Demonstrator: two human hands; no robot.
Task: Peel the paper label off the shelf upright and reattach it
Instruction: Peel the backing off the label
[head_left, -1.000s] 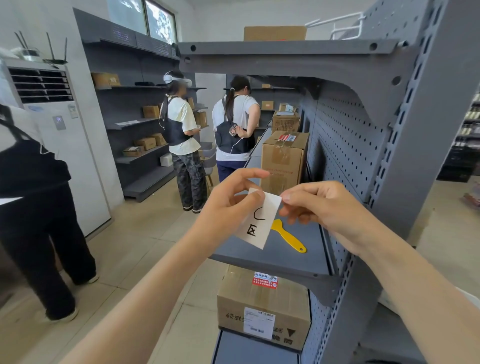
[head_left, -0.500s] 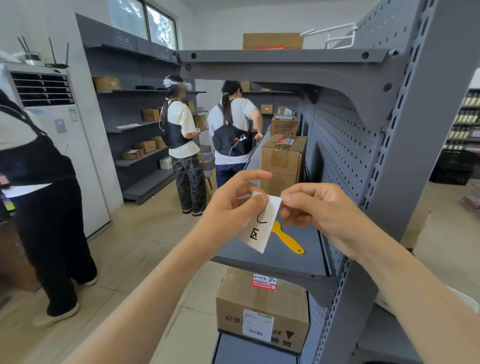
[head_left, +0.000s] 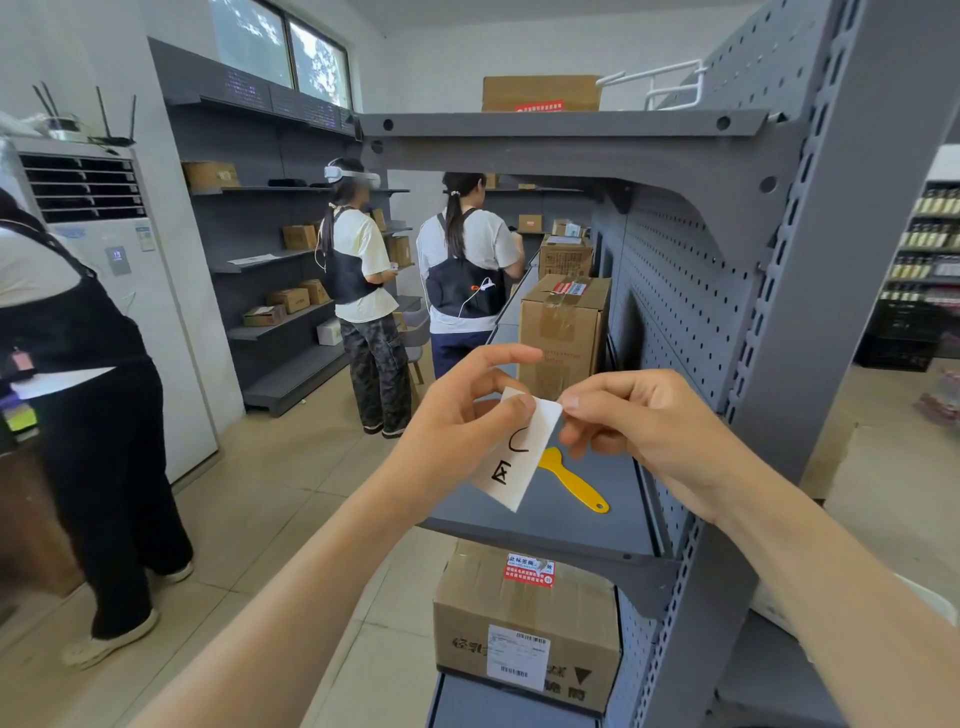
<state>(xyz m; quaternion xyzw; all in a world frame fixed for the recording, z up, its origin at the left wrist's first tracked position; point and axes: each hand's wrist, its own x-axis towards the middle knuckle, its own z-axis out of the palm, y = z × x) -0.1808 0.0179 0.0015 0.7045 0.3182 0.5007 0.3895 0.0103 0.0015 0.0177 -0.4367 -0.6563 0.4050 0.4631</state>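
Note:
A white paper label (head_left: 514, 457) with black handwritten marks hangs free in the air in front of the grey shelf unit. My left hand (head_left: 457, 421) pinches its upper left part between thumb and fingers. My right hand (head_left: 639, 431) pinches its top right corner with thumb and forefinger. The grey slotted shelf upright (head_left: 810, 322) stands just right of my right hand, with no label on the part I see. The label's lower end dangles over the middle shelf (head_left: 571, 530).
A yellow plastic scraper (head_left: 571, 480) lies on the middle shelf behind the label. Cardboard boxes stand on that shelf (head_left: 563, 332) and on the one below (head_left: 524, 623). Two people (head_left: 363, 291) stand in the aisle ahead and another person (head_left: 67, 395) at the left.
Both hands keep hold of the label in almost the same place. The person at the left has stepped a little rightward.

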